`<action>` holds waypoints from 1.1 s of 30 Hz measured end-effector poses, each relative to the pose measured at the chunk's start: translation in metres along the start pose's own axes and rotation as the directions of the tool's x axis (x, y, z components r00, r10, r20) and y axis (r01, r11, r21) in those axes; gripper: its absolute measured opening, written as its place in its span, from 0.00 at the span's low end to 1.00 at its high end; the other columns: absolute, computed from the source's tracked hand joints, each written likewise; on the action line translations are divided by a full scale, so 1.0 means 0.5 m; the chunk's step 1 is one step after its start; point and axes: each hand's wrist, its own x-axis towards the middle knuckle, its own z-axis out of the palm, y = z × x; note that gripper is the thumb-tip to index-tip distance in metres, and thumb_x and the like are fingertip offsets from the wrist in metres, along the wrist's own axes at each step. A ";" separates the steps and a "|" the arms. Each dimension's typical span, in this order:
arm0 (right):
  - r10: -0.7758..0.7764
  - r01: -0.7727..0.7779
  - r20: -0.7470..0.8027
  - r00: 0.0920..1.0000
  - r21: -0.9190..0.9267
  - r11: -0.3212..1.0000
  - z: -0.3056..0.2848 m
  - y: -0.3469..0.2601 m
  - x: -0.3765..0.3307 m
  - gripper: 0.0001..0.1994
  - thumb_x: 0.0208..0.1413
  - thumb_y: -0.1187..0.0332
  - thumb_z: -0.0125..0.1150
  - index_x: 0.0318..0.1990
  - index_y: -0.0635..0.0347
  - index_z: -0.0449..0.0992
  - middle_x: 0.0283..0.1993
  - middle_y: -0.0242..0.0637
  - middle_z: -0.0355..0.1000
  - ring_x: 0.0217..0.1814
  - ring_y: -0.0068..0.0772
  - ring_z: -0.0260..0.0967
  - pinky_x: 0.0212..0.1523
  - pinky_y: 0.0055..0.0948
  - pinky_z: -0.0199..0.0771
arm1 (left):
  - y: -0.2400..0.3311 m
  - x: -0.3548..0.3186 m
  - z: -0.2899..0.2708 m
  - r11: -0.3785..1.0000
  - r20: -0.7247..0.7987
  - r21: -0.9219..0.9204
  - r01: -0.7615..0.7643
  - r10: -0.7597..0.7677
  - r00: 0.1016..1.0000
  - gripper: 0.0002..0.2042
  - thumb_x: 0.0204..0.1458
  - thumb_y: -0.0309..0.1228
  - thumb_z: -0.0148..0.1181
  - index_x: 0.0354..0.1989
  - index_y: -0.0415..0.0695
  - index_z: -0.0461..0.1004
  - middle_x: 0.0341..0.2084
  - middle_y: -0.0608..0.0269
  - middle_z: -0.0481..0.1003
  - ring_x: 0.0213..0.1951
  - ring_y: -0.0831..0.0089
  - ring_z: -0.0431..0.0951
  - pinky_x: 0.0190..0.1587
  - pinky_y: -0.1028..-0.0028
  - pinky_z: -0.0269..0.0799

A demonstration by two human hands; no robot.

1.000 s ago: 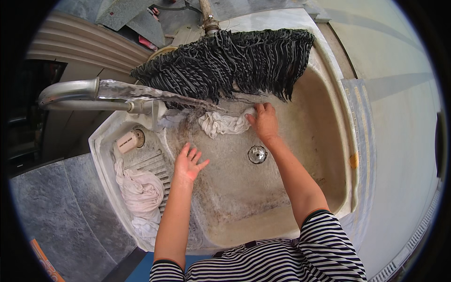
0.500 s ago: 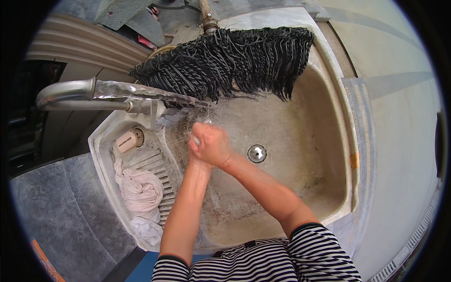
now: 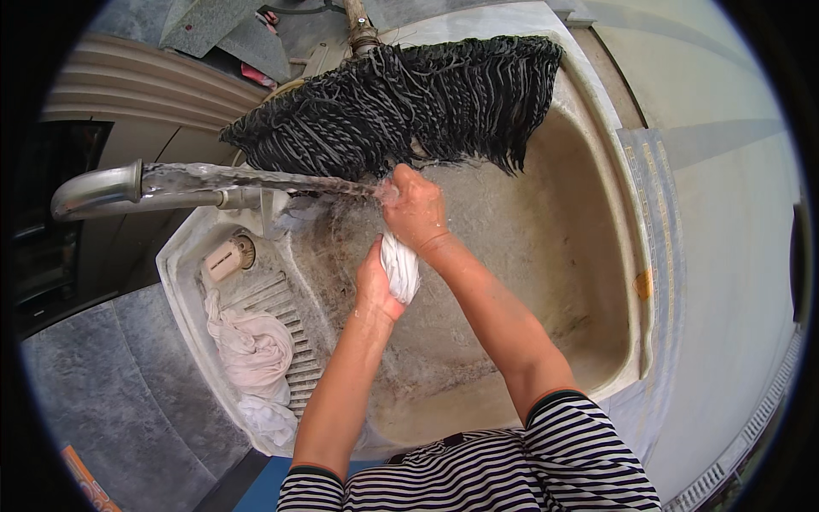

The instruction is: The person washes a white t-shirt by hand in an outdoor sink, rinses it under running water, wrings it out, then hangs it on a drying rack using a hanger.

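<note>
Over the basin of a worn, pale sink, a wet white cloth is bunched between my two hands. My left hand is closed round its lower part. Above it, my right hand is balled in a fist on the cloth's upper end and covers it. Water pours from the metal faucet at the left and splashes against the right hand's knuckles.
A wet black string mop lies across the sink's far side, its handle pointing away. Left, on the ribbed drainboard, are a crumpled pinkish cloth, a white cloth and a pale pink block.
My hands were clasped together lower and farther left. The right hand has moved up and right into the water stream; the left has shifted down, and the white cloth now shows between them.
</note>
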 end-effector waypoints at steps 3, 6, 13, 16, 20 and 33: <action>-0.087 0.133 0.167 0.982 -0.291 0.947 -0.047 0.127 0.023 0.08 0.56 0.65 0.59 0.31 0.58 0.71 0.32 0.46 0.76 0.33 0.55 0.75 0.36 0.48 0.76 | 0.045 -0.057 0.040 0.994 -0.039 0.037 -0.103 0.105 0.994 0.21 0.66 0.43 0.48 0.62 0.45 0.65 0.55 0.52 0.72 0.54 0.58 0.74 0.54 0.54 0.74; 0.113 -0.059 0.079 0.991 -0.496 0.866 -0.131 0.258 0.017 0.14 0.53 0.58 0.65 0.40 0.56 0.74 0.47 0.44 0.72 0.50 0.50 0.70 0.41 0.44 0.78 | 0.106 -0.036 -0.046 0.999 -0.001 0.018 0.047 -0.047 0.999 0.29 0.66 0.43 0.50 0.73 0.61 0.47 0.73 0.48 0.38 0.69 0.43 0.52 0.60 0.32 0.60; 0.215 -0.187 0.387 0.897 -0.110 0.976 -0.008 0.156 -0.118 0.09 0.48 0.74 0.63 0.38 0.59 0.73 0.46 0.48 0.69 0.47 0.56 0.70 0.45 0.45 0.74 | 0.080 -0.005 -0.122 0.985 -0.088 0.157 0.075 -0.062 0.994 0.36 0.60 0.53 0.55 0.74 0.60 0.48 0.72 0.50 0.47 0.70 0.45 0.51 0.59 0.30 0.59; -0.306 0.146 0.531 0.790 0.323 0.935 -0.025 -0.061 -0.176 0.10 0.43 0.74 0.60 0.35 0.66 0.71 0.37 0.49 0.70 0.42 0.55 0.70 0.42 0.47 0.72 | 0.079 0.068 -0.197 0.995 0.090 -0.002 0.098 -0.097 0.991 0.38 0.59 0.58 0.53 0.73 0.56 0.49 0.67 0.48 0.58 0.65 0.46 0.61 0.59 0.35 0.63; -0.482 0.318 0.370 0.794 0.423 0.848 -0.042 -0.204 -0.263 0.08 0.42 0.69 0.64 0.26 0.63 0.71 0.28 0.44 0.70 0.34 0.47 0.72 0.35 0.44 0.72 | 0.079 0.056 -0.151 0.955 0.489 -0.131 0.267 -0.172 0.855 0.28 0.61 0.59 0.48 0.57 0.49 0.69 0.52 0.55 0.73 0.51 0.62 0.74 0.56 0.57 0.72; 0.260 -0.251 -0.068 0.963 -0.575 0.779 -0.232 0.325 -0.092 0.12 0.57 0.60 0.61 0.42 0.58 0.72 0.47 0.47 0.70 0.38 0.55 0.75 0.36 0.50 0.76 | 0.030 -0.044 -0.120 0.998 -0.407 0.048 0.051 -0.027 0.913 0.33 0.61 0.50 0.57 0.69 0.47 0.54 0.68 0.51 0.51 0.68 0.57 0.56 0.60 0.42 0.65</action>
